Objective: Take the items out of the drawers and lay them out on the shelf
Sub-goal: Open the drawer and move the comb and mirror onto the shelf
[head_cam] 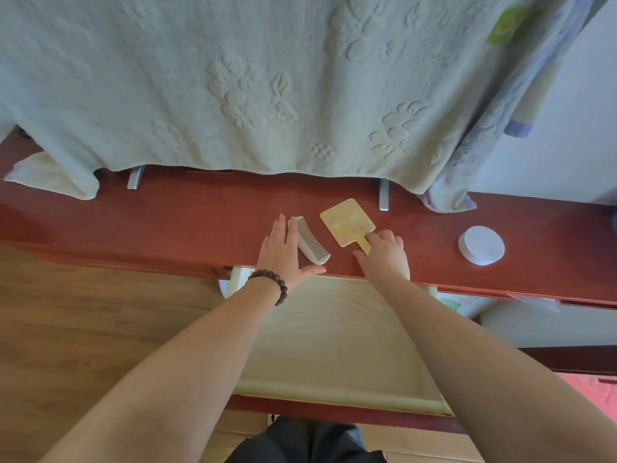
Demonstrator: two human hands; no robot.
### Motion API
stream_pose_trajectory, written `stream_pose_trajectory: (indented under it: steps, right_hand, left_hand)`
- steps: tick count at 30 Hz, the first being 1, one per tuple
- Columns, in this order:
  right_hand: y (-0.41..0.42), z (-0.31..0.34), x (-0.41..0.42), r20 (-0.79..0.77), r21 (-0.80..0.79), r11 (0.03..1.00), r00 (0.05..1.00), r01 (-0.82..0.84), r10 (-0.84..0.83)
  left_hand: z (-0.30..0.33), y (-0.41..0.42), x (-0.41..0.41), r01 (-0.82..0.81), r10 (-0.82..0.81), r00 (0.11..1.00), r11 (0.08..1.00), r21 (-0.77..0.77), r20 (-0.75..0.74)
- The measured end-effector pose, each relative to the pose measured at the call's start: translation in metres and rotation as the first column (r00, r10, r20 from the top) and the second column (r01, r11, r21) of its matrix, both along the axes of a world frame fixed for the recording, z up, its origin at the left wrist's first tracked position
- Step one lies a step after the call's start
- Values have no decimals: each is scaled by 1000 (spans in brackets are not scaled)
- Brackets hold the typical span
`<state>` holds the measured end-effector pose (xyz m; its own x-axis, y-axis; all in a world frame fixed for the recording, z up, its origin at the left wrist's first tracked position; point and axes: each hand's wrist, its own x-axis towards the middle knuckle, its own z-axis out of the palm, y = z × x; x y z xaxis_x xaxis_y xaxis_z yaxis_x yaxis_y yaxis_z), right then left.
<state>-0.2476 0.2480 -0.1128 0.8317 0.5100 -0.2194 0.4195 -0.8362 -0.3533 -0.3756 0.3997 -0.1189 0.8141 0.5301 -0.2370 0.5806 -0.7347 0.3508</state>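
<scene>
A white comb (310,242) lies on the red-brown shelf (167,222). My left hand (283,252) rests flat beside it, straight fingers touching its left edge. To the right lies a yellow hand mirror (345,223) with pale dots. My right hand (384,253) pinches its short handle with curled fingers. Below the shelf, a drawer (334,339) stands pulled out, and its pale lined bottom shows nothing in it between my forearms.
A round white container (481,245) sits on the shelf to the right. A pale embossed cloth (250,88) hangs down over the shelf's back, with a patterned cloth (467,182) at its right. Two metal brackets (384,195) stand at the back. Wooden floor lies to the left.
</scene>
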Motion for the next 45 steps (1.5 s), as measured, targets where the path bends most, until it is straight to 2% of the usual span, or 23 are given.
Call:
stream_pose_trajectory:
  steps: [2, 6, 8, 13, 16, 19, 23, 26, 30, 34, 38, 45]
  right_hand:
    - [-10, 8, -9, -40, 47, 999, 999, -8, 9]
    - [-47, 12, -59, 141, 114, 992, 989, -56, 39]
    - [-65, 8, -90, 153, 121, 992, 988, -38, 19]
    - [-105, -7, -158, 152, 77, 995, 985, 68, -79]
    - [-132, -13, -186, 155, 21, 997, 985, 73, -75]
    - [-156, -17, -205, 92, -70, 995, 994, 73, -66]
    - [-174, -25, -222, 43, -169, 985, 999, 37, -30]
    - [-183, -33, -236, 70, -169, 985, 997, -27, 40]
    - [-195, -46, -256, 38, -237, 960, 986, -151, 164]
    - [-198, -57, -271, 19, -292, 943, 985, -160, 173]
    - [-192, -60, -262, -4, -309, 931, 980, -192, 201]
    - [-159, -47, -219, -76, -324, 919, 975, -223, 210]
  left_hand:
    - [7, -10, -18, -12, 13, 999, 1000, -6, 37]
    - [11, -39, -68, 7, -5, 993, 1000, -18, 115]
    - [7, -53, -90, 25, -25, 995, 1000, -1, 101]
    - [3, -89, -133, 56, -59, 996, 997, 49, 61]
    - [-1, -111, -158, 102, -105, 994, 991, 85, 35]
    - [-7, -126, -181, 87, -86, 996, 993, 81, -22]
    - [-13, -147, -205, 29, -20, 997, 993, 114, -80]
    - [-21, -167, -220, -4, 17, 994, 992, 129, -106]
    - [-35, -192, -238, 23, -4, 986, 994, 109, -166]
    - [-45, -198, -249, 56, -34, 969, 995, 81, -243]
    - [-44, -187, -241, 112, -89, 952, 992, 62, -293]
    - [-41, -156, -197, 113, -90, 938, 992, 51, -336]
